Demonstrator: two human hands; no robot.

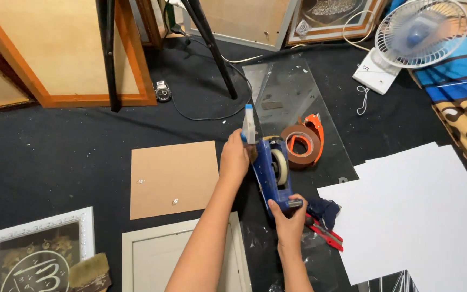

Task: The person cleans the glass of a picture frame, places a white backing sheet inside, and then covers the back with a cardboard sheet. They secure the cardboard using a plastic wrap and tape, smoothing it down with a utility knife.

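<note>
Hands met over a blue tape dispenser (272,173) held above the dark floor (55,151); the left hand (234,159) was clenched around the dispenser's upper end beside its pale blade guard, and the right hand (289,219) grasped the handle at the lower end (a roll of clear tape sat in the middle of the tool). Just beyond it lay one orange dispenser (304,143) loaded with brown tape, resting on a clear sheet (287,92); a red cutter (326,232) lay near the right wrist, touching a dark blue cloth (324,210). Open floor stretched to the left of the arms; one brown board (174,178) lay there, its near edge close to a pale frame (185,254) under the left forearm. Two white sheets (417,216) overlapped at the right, their left edge just beside the cutter. One ornate white frame (33,249) sat at the lower left with one brush (88,273) against it; one white fan (414,38) stood at the upper right; two dark tripod legs (212,43) rose at the top, with orange-edged panels (66,54) leaning behind them.
</note>
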